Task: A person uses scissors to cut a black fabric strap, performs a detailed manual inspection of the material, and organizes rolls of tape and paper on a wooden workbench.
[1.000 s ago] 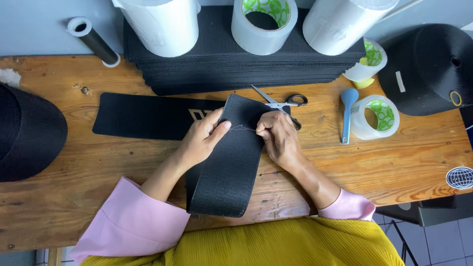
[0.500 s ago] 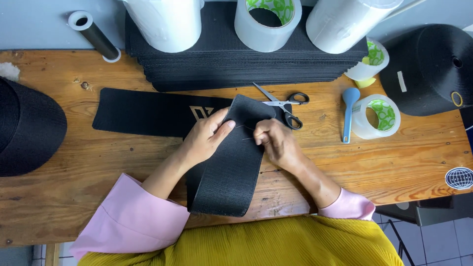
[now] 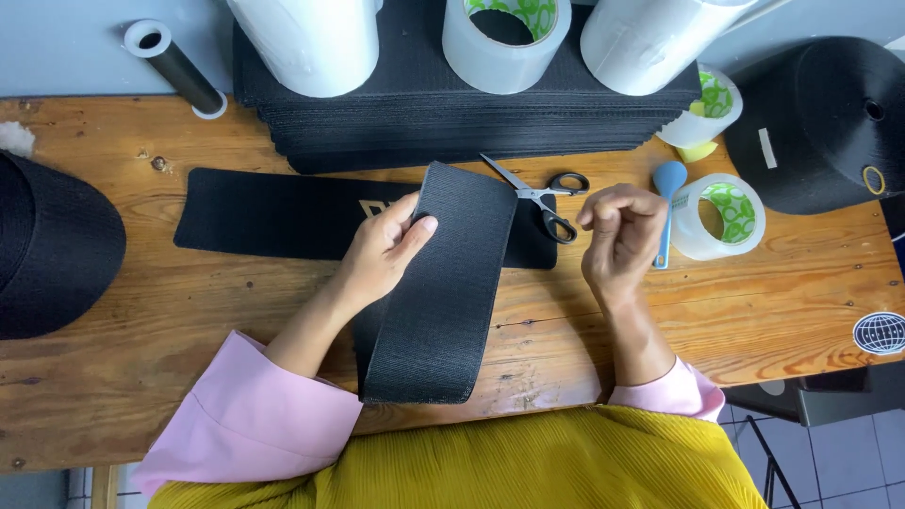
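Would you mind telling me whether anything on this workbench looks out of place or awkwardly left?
The scissors lie open on the wooden table, blades spread, beside the raised right hand. The left hand holds a black strip. Otherwise nothing looks spilled or damaged.

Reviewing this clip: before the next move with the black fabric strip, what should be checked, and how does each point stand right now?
1. Left hand grips the black fabric strip near its top edge: ok.
2. Right hand off the strip, raised, fingers curled: ok; whether it pinches a thread or needle: cannot tell.
3. Scissors lie closed on the wooden table, between strip and right hand, within easy reach: ok.
4. Second flat black piece lies under the strip, partly covered: ok.
5. Blue-handled tool beside the tape roll, clear of the hand: ok.
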